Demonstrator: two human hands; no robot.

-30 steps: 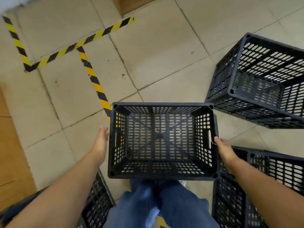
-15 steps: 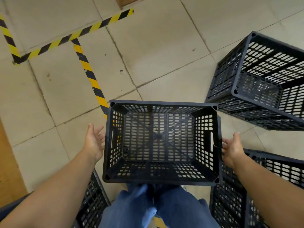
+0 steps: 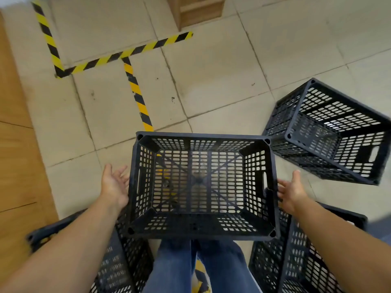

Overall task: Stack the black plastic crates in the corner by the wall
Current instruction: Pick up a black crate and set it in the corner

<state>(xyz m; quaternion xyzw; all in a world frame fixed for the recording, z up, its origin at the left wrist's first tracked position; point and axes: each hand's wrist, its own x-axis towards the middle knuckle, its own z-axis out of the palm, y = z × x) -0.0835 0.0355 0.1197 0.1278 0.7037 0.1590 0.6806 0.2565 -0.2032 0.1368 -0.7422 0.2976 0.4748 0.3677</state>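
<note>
Now the black crate (image 3: 201,185) sits at the lower centre of the frame, its long axis running left to right. Both hands are open and hold nothing: the left hand (image 3: 115,187) is just beside its left handle side, the right hand (image 3: 293,190) just beside its right one, about equally near.

Warehouse-like storeroom: hazard-striped floor tape (image 3: 135,89), tiled floor (image 3: 211,81), scattered black crates (image 3: 330,132).

The lower crates (image 3: 313,261) (both blurred) and the wooden box (image 3: 198,11) run off frame.

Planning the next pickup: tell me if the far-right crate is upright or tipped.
Tipped. The right crate lies on its side, opening facing sideways.
</note>
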